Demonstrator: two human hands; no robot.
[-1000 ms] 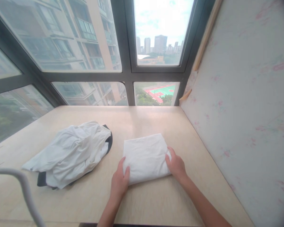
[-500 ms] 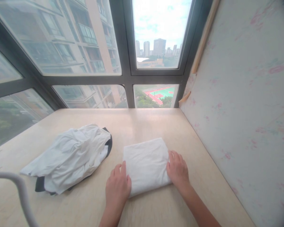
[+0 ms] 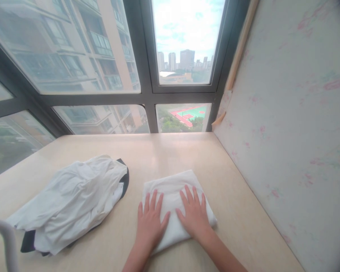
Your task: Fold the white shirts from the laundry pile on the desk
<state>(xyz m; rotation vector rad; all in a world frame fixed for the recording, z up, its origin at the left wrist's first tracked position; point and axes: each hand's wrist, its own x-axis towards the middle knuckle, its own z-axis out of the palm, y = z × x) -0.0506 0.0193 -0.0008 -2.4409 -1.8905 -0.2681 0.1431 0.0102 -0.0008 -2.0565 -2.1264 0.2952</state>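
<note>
A folded white cloth (image 3: 170, 183) lies on the pale wooden table (image 3: 172, 151), right of centre and near the front edge. My left hand (image 3: 150, 220) lies flat on its left half with the fingers spread. Beside it, my right hand (image 3: 194, 215) presses flat on the right half, fingers stretched out. Neither hand grips anything.
A crumpled pile of white garments with black trim (image 3: 70, 200) sits on the table's left side. A white curved tube (image 3: 8, 241) stands at the bottom left corner. Large windows (image 3: 102, 56) run along the far edge. A pale patterned wall (image 3: 286, 124) closes off the right side.
Both hands moved from the cloth's left and right edges onto its top and now lie flat on it. The camera tilted a little.
</note>
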